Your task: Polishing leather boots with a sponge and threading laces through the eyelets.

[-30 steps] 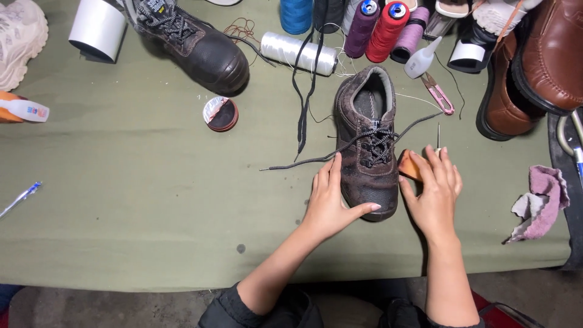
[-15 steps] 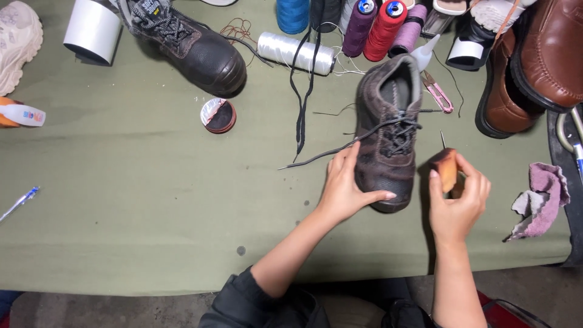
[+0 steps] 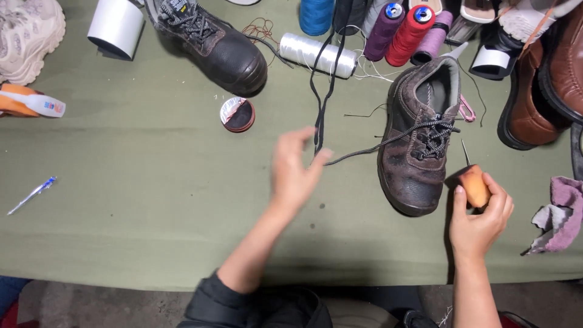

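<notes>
Between your hands lies the brown shoe [image 3: 418, 146]. Your right hand [image 3: 480, 222] grips the wooden-handled awl [image 3: 473, 182] point-up, safely away; your left hand [image 3: 294, 173] hovers spread and empty beside the lace [image 3: 358, 152].

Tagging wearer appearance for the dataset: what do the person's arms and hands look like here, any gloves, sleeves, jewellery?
Both hands are bare: no gloves on the left hand or the right hand, and no rings, watch or bracelet that I can make out. Forearms are uncovered too. A dark sleeve is pushed up to about the left elbow. No sleeve shows on the right arm within the frame.
</notes>
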